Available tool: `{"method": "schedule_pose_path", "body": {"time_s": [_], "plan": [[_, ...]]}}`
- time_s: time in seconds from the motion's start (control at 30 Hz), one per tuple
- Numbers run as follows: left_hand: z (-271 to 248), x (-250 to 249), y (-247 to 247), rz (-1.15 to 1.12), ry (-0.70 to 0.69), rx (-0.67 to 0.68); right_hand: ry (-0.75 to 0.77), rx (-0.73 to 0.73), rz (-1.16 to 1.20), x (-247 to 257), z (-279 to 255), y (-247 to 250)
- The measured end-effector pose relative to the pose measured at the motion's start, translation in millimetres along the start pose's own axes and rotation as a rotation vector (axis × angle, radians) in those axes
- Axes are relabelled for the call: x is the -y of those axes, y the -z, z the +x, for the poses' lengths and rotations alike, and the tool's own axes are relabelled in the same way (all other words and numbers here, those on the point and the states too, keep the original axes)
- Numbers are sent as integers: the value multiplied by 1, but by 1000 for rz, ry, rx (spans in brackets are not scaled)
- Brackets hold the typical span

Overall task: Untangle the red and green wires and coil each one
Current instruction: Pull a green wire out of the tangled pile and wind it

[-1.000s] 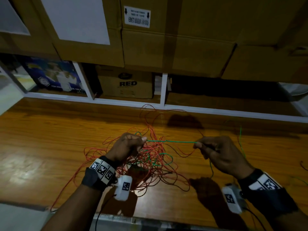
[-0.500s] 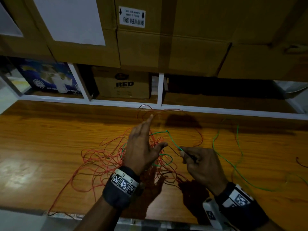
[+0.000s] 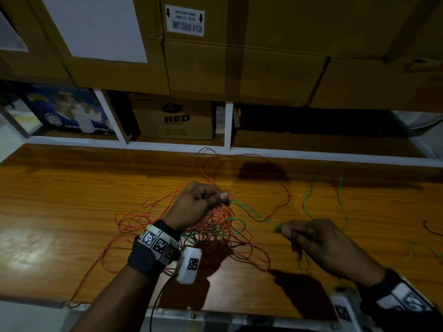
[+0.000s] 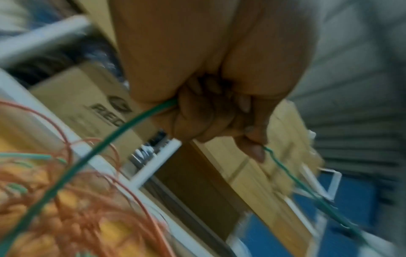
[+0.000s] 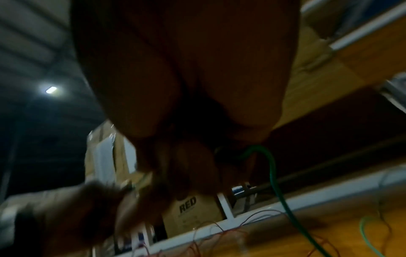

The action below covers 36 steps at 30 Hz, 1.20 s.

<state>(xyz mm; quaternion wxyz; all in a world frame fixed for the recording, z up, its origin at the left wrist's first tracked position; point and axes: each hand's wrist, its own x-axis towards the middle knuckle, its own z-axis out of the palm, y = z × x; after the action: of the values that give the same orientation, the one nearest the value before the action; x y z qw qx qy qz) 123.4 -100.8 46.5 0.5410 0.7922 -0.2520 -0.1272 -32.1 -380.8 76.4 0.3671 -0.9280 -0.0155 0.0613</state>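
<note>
A loose tangle of red wire (image 3: 215,226) lies on the wooden table (image 3: 60,200), with green wire (image 3: 254,213) threaded through it. My left hand (image 3: 203,200) is raised over the tangle and pinches the green wire (image 4: 123,128) between thumb and curled fingers. My right hand (image 3: 309,236) pinches the same green wire further along, lower and to the right. A short span of green runs between both hands. More green wire (image 3: 309,200) trails in loops over the table behind the right hand, and a strand (image 5: 272,173) hangs from its fingers.
A white shelf frame (image 3: 227,149) borders the table's far edge, with a cardboard box marked RED (image 3: 175,118) and a blue printed box (image 3: 69,111) inside. Large cartons (image 3: 239,56) are stacked above. A dark wire end (image 3: 431,230) lies at the right.
My left hand, spread open half a second ago, has closed into a pinch on the green wire. My right hand has drawn the wire to the right, away from the tangle.
</note>
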Motion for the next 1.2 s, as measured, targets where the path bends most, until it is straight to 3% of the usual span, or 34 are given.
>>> {"method": "schedule_pose_path", "body": {"time_s": [0.1, 0.2, 0.27, 0.33, 0.4, 0.47, 0.67, 0.83, 1.0, 1.07, 1.13, 1.2], "plan": [[0, 0, -3, 5, 31, 190, -94, 283, -107, -7, -17, 7], [-1, -3, -11, 23, -22, 328, -38, 200, -272, 0, -16, -2], [0, -7, -17, 67, -57, 387, -8, 128, -236, 21, -6, -12], [3, -11, -21, 129, -75, 426, 20, 153, -128, 40, 11, -25], [4, -10, -22, 133, -120, 417, 75, 179, 48, 52, 27, -43], [3, -9, -20, 102, -169, 352, 73, 81, 168, 57, 38, -54], [-3, 25, 7, -161, -132, 27, 88, -57, 66, 49, 22, -6], [-5, 47, 29, -204, -45, -40, -100, -15, 235, 41, -11, 20], [1, 55, 45, -94, -61, -99, -259, 107, 293, 52, -37, 27], [1, 54, 42, -46, -61, -67, -282, 216, 77, 54, -35, 21], [-3, 51, 33, 16, -62, 26, -288, 264, -361, 56, -27, 13], [-6, 52, 23, 50, -58, 117, -242, 97, -429, 69, -7, 0]]}}
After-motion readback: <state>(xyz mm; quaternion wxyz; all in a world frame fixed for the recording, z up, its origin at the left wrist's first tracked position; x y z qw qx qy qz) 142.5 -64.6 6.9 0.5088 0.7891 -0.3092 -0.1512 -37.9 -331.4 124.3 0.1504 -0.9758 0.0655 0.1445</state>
